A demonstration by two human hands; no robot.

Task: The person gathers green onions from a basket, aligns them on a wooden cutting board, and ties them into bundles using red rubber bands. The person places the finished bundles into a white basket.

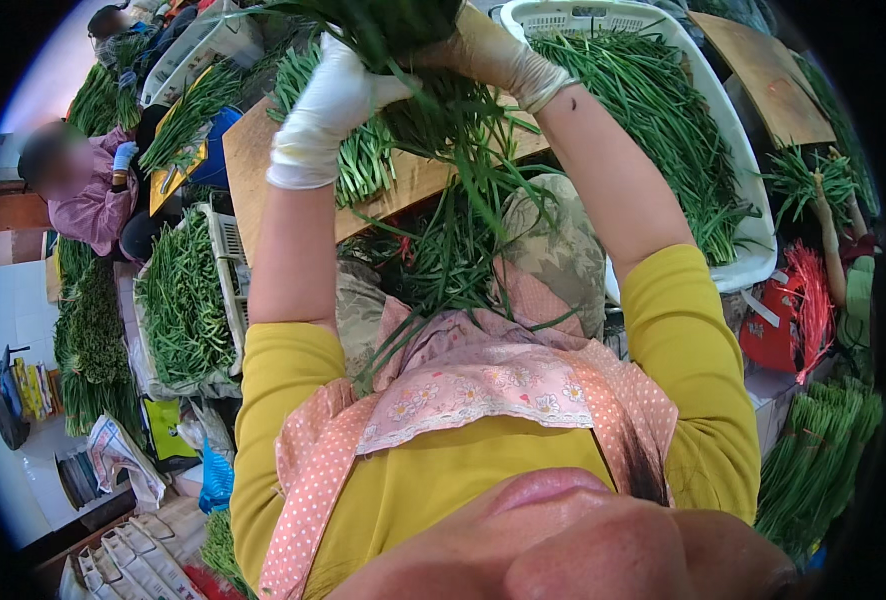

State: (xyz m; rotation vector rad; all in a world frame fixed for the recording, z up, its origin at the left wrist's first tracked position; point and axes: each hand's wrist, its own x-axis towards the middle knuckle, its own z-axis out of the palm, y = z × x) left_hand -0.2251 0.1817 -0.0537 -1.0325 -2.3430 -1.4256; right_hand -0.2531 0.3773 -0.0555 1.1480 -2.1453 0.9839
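Note:
A bunch of long green leaves, apparently garlic chives (390,30), is held up at the top of the head view and partly cut off by the frame. My left hand (345,105), in a white glove, has the bunch between thumb and fingers; the fingertips are hidden by leaves. On the other side, my right hand (488,56) grips it in a stained thin glove. Loose leaves (458,247) hang below the hands and lie across my lap. Beneath them a wooden board (413,180) bears cut stalks with pale ends (364,161).
A white plastic basket (762,247) heaped with chives stands at right, near another wooden board (765,75). Red plastic strands (810,307) hang beside it. At left is a crate of greens (187,300). A co-worker (90,180) sits beyond, and another person's hands (825,180) hold leaves at far right.

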